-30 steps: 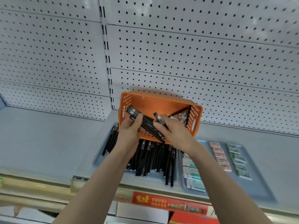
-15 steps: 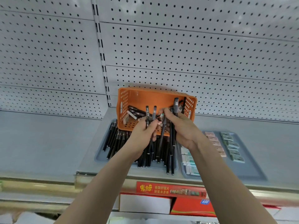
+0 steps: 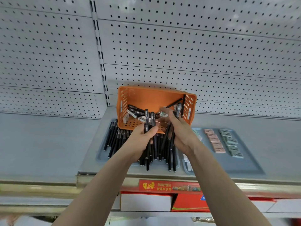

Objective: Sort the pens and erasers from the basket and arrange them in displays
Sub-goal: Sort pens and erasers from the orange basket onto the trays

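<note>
Pegboard (image 3: 179,46) fills the upper frame, with the grey shelf (image 3: 40,141) running across the middle. Two grey trays sit side by side at centre: the left tray (image 3: 101,154) carries rows of black pens (image 3: 114,137) laid lengthwise, and the right tray (image 3: 249,163) carries two columns of erasers (image 3: 215,142). I judge the split keeps each kind in its own display.

Just above the left tray, the orange basket (image 3: 146,98) leans back against the pegboard with its mouth facing me, probably so its contents can be reached. A few pens and loose erasers (image 3: 130,114) lie inside it.

My left hand (image 3: 141,141) is wrapped tightly round a bundle of pens (image 3: 146,118), caps upward, over the left tray. My right hand (image 3: 180,132) has its fingers curled round a couple more pens (image 3: 178,110); its fingertips sit near a small eraser in the basket, though I cannot tell if they touch it.

A second ago the bundle lay slanted across the basket mouth. Now it points lengthwise, matching the rows below, and both hands sit slightly lower, nearer the tray.
</note>
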{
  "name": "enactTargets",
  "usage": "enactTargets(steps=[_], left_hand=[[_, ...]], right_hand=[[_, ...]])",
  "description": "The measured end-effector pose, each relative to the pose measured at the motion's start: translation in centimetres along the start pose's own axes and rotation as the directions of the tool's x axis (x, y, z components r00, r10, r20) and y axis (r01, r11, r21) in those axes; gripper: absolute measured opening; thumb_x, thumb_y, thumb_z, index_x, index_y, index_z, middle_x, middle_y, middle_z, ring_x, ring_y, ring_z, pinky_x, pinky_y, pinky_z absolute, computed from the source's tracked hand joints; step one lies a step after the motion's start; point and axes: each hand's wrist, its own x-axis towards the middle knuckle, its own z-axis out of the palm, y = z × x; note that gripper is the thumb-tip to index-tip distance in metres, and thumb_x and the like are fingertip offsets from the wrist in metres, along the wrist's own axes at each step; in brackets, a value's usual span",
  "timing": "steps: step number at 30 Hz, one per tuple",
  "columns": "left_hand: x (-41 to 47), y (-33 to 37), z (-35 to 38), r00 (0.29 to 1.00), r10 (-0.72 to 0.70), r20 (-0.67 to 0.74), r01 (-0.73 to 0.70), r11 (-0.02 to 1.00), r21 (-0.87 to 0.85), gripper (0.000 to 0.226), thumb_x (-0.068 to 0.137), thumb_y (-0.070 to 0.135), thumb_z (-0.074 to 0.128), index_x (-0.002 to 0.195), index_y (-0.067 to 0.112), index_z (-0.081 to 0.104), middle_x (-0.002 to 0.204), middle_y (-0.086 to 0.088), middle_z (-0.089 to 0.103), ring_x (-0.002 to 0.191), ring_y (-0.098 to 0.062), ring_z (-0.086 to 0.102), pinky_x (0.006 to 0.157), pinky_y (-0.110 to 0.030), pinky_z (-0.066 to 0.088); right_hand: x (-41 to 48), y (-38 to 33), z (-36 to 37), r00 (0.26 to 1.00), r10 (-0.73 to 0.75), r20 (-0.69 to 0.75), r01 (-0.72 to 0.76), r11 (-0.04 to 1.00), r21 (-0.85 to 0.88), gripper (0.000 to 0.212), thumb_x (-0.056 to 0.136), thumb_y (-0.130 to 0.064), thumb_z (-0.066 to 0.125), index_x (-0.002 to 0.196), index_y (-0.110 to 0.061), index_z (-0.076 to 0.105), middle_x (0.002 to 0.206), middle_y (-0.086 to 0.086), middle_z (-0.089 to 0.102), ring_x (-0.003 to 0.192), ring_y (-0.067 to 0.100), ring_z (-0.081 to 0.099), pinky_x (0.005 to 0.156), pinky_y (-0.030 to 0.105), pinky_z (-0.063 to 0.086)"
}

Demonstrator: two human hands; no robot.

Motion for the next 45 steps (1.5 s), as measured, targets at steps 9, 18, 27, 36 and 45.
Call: enactTargets(steps=[9,18,27,36,45], left_hand=[[-0.7,-0.6,0.8,1.0,0.019,0.02,-0.022,0.987,0.159,0.009,0.098,0.026,0.055,0.104,0.026,0.062,0.07,0.008,0.055,0.062,-0.01,0.045,0.064,-0.03,0.04],[-2.1,-0.6,-3.4,0.969,-0.1,-0.225,0.094,0.995,-0.037,0.022,0.103,0.025,0.045,0.101,0.009,0.06,0.076,0.008,0.069,0.071,-0.009,0.058,0.072,-0.032,0.049],[-3.6,-1.8,-6.3,0.912,-0.151,-0.382,0.026,0.949,-0.313,0.02,0.103,0.013,0.043,0.097,-0.002,0.055,0.079,-0.013,0.059,0.066,-0.016,0.066,0.062,-0.026,0.058],[-2.5,-1.5,-3.6,0.948,-0.147,-0.284,-0.026,0.85,-0.526,0.012,0.101,0.01,0.047,0.109,0.003,0.05,0.08,-0.004,0.055,0.071,-0.011,0.06,0.087,-0.032,0.056],[0.6,-0.3,0.2,0.903,-0.152,-0.401,-0.176,0.72,-0.671,0.018,0.1,0.012,0.049,0.116,0.005,0.052,0.085,-0.004,0.061,0.079,-0.014,0.065,0.09,-0.033,0.054]], right_hand=[[-0.6,0.8,1.1,0.987,0.021,0.161,0.0,0.992,-0.128,0.034,0.103,-0.042,0.039,0.133,-0.038,0.056,0.112,-0.031,0.058,0.098,-0.018,0.057,0.075,0.005,0.047],[-0.2,3.5,-2.0,0.996,-0.072,-0.043,0.001,0.524,-0.852,0.035,0.098,-0.047,0.045,0.093,-0.014,0.052,0.079,0.003,0.06,0.072,0.021,0.059,0.068,0.036,0.049],[-1.2,5.8,-0.3,0.99,-0.133,0.043,0.068,0.186,-0.98,0.028,0.088,-0.018,0.061,0.115,-0.02,0.06,0.097,0.007,0.067,0.094,0.027,0.062,0.068,0.029,0.042],[-0.4,5.9,1.0,0.949,-0.296,0.106,0.198,0.299,-0.933,0.022,0.098,-0.032,0.053,0.085,-0.016,0.063,0.074,0.004,0.066,0.068,0.023,0.064,0.063,0.038,0.053],[-1.0,4.9,4.3,0.963,0.244,-0.113,-0.211,0.946,0.244,0.046,0.104,-0.046,0.033,0.119,-0.013,0.062,0.111,0.009,0.071,0.106,0.021,0.065,0.099,0.038,0.048]])
